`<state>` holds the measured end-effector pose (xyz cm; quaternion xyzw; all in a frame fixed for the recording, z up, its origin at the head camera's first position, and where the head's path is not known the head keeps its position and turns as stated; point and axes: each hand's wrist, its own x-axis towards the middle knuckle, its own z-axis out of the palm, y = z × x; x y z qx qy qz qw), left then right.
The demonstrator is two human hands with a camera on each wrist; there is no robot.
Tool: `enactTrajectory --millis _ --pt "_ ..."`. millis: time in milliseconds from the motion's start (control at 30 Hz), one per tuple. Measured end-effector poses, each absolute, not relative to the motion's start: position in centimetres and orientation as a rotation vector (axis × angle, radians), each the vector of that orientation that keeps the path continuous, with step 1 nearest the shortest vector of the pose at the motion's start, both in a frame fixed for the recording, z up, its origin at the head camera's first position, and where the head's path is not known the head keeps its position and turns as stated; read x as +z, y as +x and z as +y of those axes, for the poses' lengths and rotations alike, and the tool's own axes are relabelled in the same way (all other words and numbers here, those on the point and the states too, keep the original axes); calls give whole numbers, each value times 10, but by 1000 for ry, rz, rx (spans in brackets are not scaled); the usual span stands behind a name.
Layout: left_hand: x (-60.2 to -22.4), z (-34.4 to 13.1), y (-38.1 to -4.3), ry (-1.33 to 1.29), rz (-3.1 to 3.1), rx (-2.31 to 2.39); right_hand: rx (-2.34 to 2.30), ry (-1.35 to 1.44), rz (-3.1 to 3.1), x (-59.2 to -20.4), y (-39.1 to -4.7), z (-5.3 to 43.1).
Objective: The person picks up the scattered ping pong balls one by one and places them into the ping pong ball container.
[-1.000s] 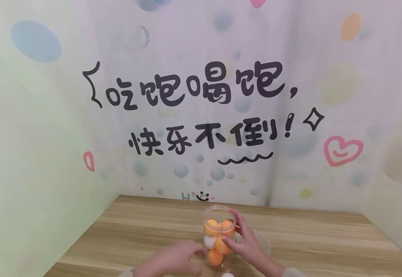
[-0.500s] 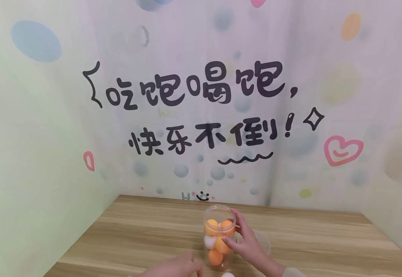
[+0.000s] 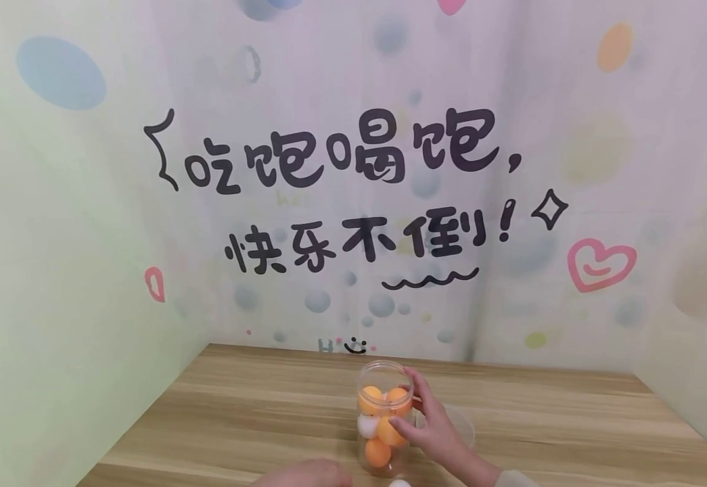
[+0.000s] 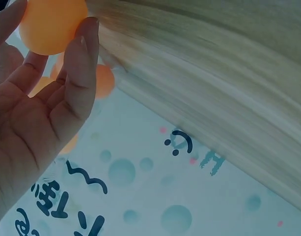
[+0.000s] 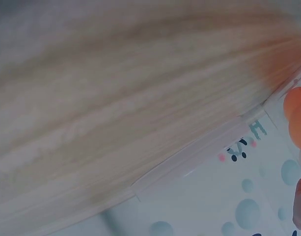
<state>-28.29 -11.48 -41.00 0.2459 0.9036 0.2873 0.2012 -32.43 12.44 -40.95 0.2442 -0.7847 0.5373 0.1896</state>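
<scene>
A clear plastic jar (image 3: 385, 379) stands upright, uncapped, on the wooden table, holding several orange balls (image 3: 378, 452) and a white ball (image 3: 368, 426), all ping-pong ball sized. My right hand (image 3: 435, 433) grips the jar from its right side, thumb in front and fingers behind; only a fingertip of it shows at the edge of the right wrist view. My left hand (image 4: 47, 103) pinches an orange ping-pong ball (image 4: 53, 24) between thumb and fingers. In the head view that ball is hidden, and the left hand sits low at the bottom edge, left of the jar.
Partly behind the right hand lies a clear round lid (image 3: 459, 427) on the table (image 3: 256, 406). Another white ball (image 3: 399, 483) shows at the bottom edge, just in front of the jar. Printed curtains (image 3: 329, 81) with dark lettering rise behind and beside the table.
My left hand has drawn back from beside the jar, down toward the bottom edge. The right hand and the jar have stayed in place.
</scene>
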Motion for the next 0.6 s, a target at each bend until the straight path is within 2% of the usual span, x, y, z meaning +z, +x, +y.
enactTrajectory --millis 133,400,600 --pt "-381 -111 -263 783 2574 803 1513 687 -2201 -410 -324 124" --pt "-370 -108 -270 869 2577 659 1540 658 -2208 -410 -324 124" --pt "-361 -114 -271 888 2633 730 1525 670 -2192 -410 -324 124"
